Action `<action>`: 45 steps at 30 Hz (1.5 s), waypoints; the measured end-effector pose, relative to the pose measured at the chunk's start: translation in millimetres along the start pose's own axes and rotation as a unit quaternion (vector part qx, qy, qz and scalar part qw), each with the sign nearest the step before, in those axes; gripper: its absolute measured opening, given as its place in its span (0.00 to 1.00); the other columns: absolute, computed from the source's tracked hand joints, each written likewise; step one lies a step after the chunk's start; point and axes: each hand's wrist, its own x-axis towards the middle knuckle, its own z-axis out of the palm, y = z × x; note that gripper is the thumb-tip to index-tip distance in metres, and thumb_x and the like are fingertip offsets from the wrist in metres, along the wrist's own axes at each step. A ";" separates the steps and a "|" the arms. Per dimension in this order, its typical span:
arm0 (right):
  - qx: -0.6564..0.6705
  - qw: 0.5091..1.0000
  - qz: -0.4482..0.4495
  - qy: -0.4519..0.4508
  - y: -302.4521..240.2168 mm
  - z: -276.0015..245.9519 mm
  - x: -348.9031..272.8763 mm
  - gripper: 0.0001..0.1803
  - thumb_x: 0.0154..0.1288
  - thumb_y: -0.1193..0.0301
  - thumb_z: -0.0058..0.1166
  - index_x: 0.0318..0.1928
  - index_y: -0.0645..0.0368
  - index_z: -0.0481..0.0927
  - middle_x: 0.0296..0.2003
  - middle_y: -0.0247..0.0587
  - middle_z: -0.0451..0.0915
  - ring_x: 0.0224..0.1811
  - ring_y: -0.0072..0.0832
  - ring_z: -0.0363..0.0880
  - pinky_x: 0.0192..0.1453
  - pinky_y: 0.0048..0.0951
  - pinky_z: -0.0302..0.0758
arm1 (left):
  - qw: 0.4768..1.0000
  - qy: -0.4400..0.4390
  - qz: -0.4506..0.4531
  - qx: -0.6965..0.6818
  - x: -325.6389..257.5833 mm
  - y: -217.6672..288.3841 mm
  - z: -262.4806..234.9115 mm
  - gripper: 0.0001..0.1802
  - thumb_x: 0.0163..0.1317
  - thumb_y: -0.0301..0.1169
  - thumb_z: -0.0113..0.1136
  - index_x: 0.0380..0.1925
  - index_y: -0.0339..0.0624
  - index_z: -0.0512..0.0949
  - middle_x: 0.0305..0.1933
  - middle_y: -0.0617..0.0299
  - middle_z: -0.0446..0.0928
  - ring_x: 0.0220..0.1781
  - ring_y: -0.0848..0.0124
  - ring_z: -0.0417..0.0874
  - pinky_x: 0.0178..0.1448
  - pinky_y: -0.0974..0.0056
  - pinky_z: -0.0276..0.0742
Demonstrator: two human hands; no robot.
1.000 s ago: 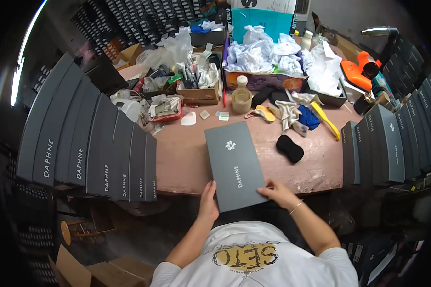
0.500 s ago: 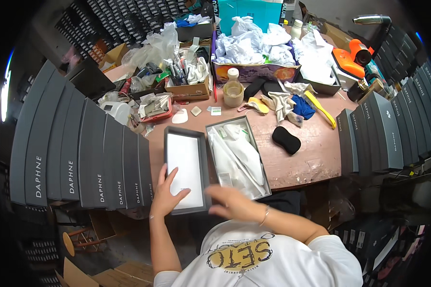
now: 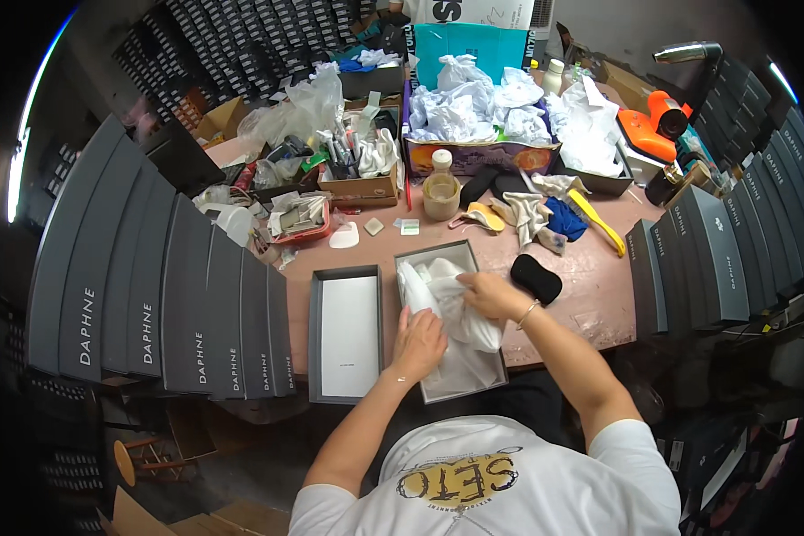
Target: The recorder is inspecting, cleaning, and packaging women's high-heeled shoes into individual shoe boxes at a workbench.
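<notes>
A grey shoebox (image 3: 463,391) stands near the table's front edge, lined with thin white paper. A white-wrapped bundle (image 3: 447,290) lies in it, bunched toward the far end; what is inside the wrapping is hidden. My left hand (image 3: 420,344) grips the bundle's near left side with its fingers curled against it. Fingers closed, my right hand (image 3: 494,297) holds the bundle from the right, over the box's right wall. Just left of the box lies its grey lid (image 3: 315,332), inside up with a white lining.
Grey shoeboxes stand in rows at the left (image 3: 183,295) and right (image 3: 688,259). Beyond the box are a bottle (image 3: 441,192), cloths (image 3: 521,214), a yellow-handled brush (image 3: 598,223) and a black pad (image 3: 536,279). Crumpled white paper (image 3: 478,103) fills a carton at the back.
My left hand has left the lid for the bundle, and my right hand has reached forward onto it. The bundle is now gathered up, baring the box's near end. The lid sits slightly nearer.
</notes>
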 end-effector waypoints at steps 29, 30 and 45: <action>0.619 0.782 0.062 -0.049 -75.5 15.8 -48.5 0.14 0.72 0.64 0.50 0.38 0.65 0.78 0.30 0.25 0.78 0.33 0.15 0.69 0.39 0.24 0.70 | 0.496 0.095 -0.177 -0.845 -45.6 33.6 -78.7 0.41 0.57 0.52 0.53 0.65 0.36 0.61 0.63 0.49 0.69 0.63 0.57 0.73 0.67 0.55 0.69; 0.560 0.826 0.039 -0.056 -75.4 19.2 -46.1 0.14 0.71 0.64 0.50 0.38 0.65 0.79 0.30 0.27 0.78 0.34 0.15 0.70 0.39 0.24 0.70 | 0.452 0.115 -0.206 -0.860 -50.1 31.2 -78.0 0.44 0.58 0.58 0.52 0.65 0.37 0.61 0.63 0.49 0.69 0.63 0.57 0.73 0.67 0.54 0.69; 0.423 0.900 0.046 0.100 -86.9 -12.3 -63.4 0.11 0.66 0.68 0.55 0.38 0.66 0.78 0.26 0.41 0.79 0.24 0.22 0.75 0.31 0.26 0.73 | 0.443 0.207 -0.315 -0.814 -64.5 2.5 -69.8 0.19 0.71 0.42 0.45 0.51 0.40 0.71 0.47 0.54 0.76 0.47 0.63 0.80 0.53 0.57 0.80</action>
